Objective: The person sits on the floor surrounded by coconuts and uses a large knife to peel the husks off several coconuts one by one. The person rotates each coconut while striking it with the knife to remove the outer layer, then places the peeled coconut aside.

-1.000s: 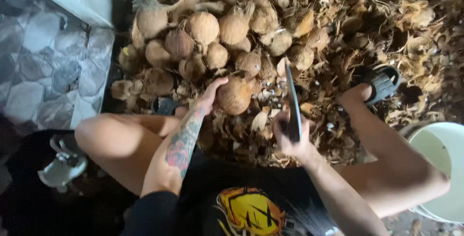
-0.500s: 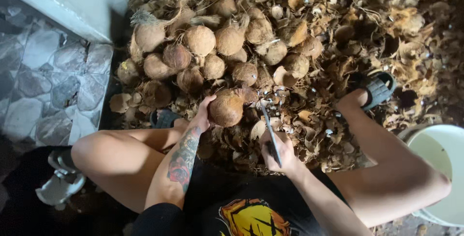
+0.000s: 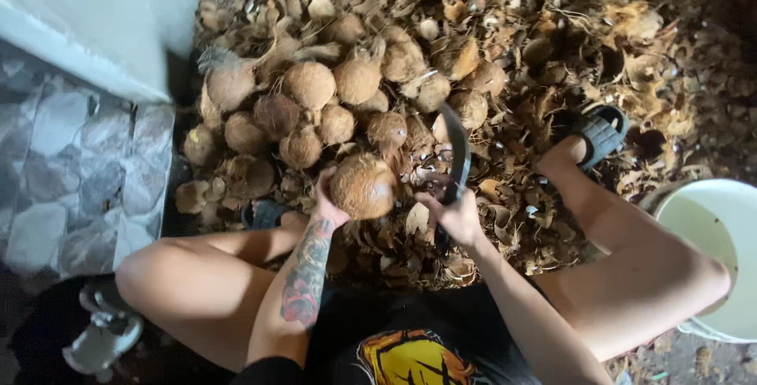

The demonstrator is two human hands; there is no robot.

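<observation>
My left hand (image 3: 327,202) grips a brown husked coconut (image 3: 363,186) from its left side, holding it in front of me just above the ground. In my right hand (image 3: 451,213) is a dark curved knife (image 3: 457,152), its blade pointing up and away, just right of the coconut. A pile of several more husked coconuts (image 3: 315,101) lies right behind the held one. I sit low with both knees spread, my tattooed left forearm reaching forward.
Dry coconut husk scraps (image 3: 552,38) cover the ground ahead and to the right. A white bucket (image 3: 710,251) stands beside my right leg. A pale wall base (image 3: 87,30) and stone-patterned floor (image 3: 63,164) lie left. My sandalled foot (image 3: 599,128) rests among husks.
The knife came down beside the coconut, then rose again with the blade upright. My left hand kept hold of the coconut and drew it slightly nearer.
</observation>
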